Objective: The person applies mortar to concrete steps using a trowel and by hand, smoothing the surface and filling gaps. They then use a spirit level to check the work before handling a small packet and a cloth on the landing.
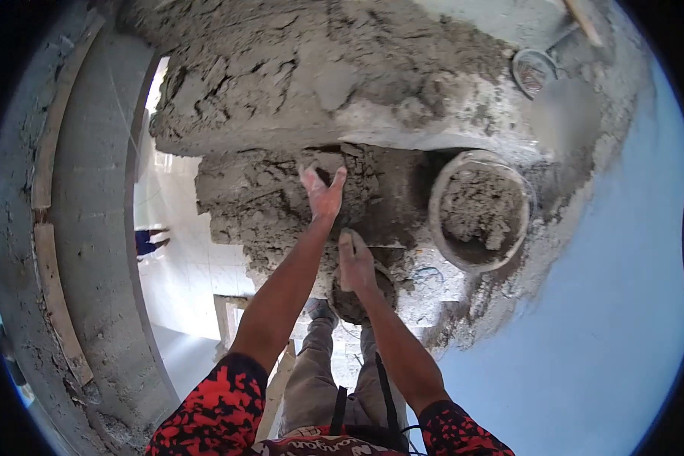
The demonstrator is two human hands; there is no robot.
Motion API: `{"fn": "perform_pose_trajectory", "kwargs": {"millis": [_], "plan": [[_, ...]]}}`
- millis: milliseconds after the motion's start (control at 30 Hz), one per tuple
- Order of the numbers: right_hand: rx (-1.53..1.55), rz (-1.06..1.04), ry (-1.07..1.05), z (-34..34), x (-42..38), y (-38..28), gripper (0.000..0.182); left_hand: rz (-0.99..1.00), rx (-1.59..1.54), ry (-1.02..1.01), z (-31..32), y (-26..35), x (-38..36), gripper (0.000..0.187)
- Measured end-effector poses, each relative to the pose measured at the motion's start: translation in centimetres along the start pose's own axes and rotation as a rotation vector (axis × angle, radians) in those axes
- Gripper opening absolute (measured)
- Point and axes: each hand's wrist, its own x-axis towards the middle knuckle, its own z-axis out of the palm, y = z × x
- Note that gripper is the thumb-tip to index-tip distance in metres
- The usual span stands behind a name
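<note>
Item, one: shirt [323, 444], which the person is wearing, at the bottom edge of the head view. Pale, small lettering is running across its front and seemingly spelling "angan"; blur is making the reading uncertain, and whether further letters are preceding it cannot be told. Pale marks are sitting just above, too small for reading.

We are on a building site, on what looks like an unfinished staircase inside a building, judging by the stepped ledges [391, 182] coated in rough grey mortar [258, 83]. Beside us stands a round tub [436, 209] filled with the same mix, and grey smears edge the pale blue wall [593, 281]. Across from it we see bare concrete [99, 152] with wooden strips [57, 289], and pale tiled flooring [182, 220] lies below.
</note>
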Motion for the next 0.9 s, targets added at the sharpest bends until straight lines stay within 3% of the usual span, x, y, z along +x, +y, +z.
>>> {"fn": "perform_pose_trajectory", "kwargs": {"millis": [67,133,200,267,333,433,467,500,567,633,667,700,733,767,800,833,867,900], "plan": [[-0.034,-0.02,0.035,-2.3,-2.5,-2.9,0.043,-0.038,-0.046,0.024,0.1,1.6,-3.3,0.085],[0.007,0.175,-0.078,-6.1,-6.3,-9.8,0.042,-0.07,-0.093,0.07,-1.1,4.9,-6.3,0.078],[-0.087,0.034,-0.023,-9.0,-8.5,-9.9,0.047,0.142,-0.223,-0.125,-2.8,10.8,-10.4,0.069],[-0.357,-0.301,-0.033,-13.3,-11.3,-11.7,0.044,0.116,-0.286,-0.106,-2.0,15.2,-14.0,0.062],[0.05,0.068,0.047,-16.4,-13.1,-14.3,0.042,0.127,-0.425,-0.242,-0.8,18.9,-16.4,0.057],[-0.429,-0.143,0.299,-20.1,-13.7,-15.5,0.045,0.228,-0.435,-0.392,3.6,20.2,-17.9,0.065],[-0.628,-0.26,0.42,-21.2,-13.1,-14.1,0.046,0.214,-0.44,-0.375,4.4,19.7,-18.2,0.065],[-0.635,-0.258,0.403,-22.9,-12.3,-12.3,0.046,0.214,-0.372,-0.378,5.6,18.4,-18.7,0.066],[-1.038,-0.291,0.512,-25.8,-10.9,-9.2,0.047,0.202,-0.308,-0.402,5.9,15.1,-19.3,0.069],[-1.041,-0.385,0.554,-25.4,-11.0,-9.5,0.048,0.092,-0.433,-0.535,2.3,11.0,-19.1,0.069],[-1.046,-0.471,0.599,-25.0,-11.5,-10.0,0.049,-0.018,-0.347,-0.47,0.6,8.6,-19.0,0.065],[-0.776,-0.254,0.503,-22.7,-12.6,-11.8,0.048,0.024,-0.287,-0.33,-0.3,5.1,-18.3,0.055],[-0.648,-0.273,0.399,-20.8,-12.7,-11.7,0.045,-0.171,-0.308,-0.313,-2.8,4.1,-17.6,0.054],[-0.446,-0.21,0.327,-18.5,-12.3,-10.3,0.046,-0.107,-0.133,-0.163,-2.7,-0.2,-16.3,0.053],[-0.476,-0.051,0.136,-16.8,-11.7,-10.0,0.043,-0.2,-0.134,-0.151,-3.8,-1.7,-15.2,0.06],[-0.75,-0.25,0.138,-14.7,-10.5,-7.2,0.044,-0.294,-0.132,-0.14,-4.8,-2.8,-14.2,0.066],[-0.46,-0.113,0.064,-12.5,-9.1,-7.5,0.042,-0.357,-0.102,-0.138,-4.7,-5.3,-12.9,0.073],[-0.642,-0.238,0.073,-11.1,-7.3,-5.2,0.046,-0.418,-0.072,-0.134,-4.5,-7.2,-11.5,0.081]]}}
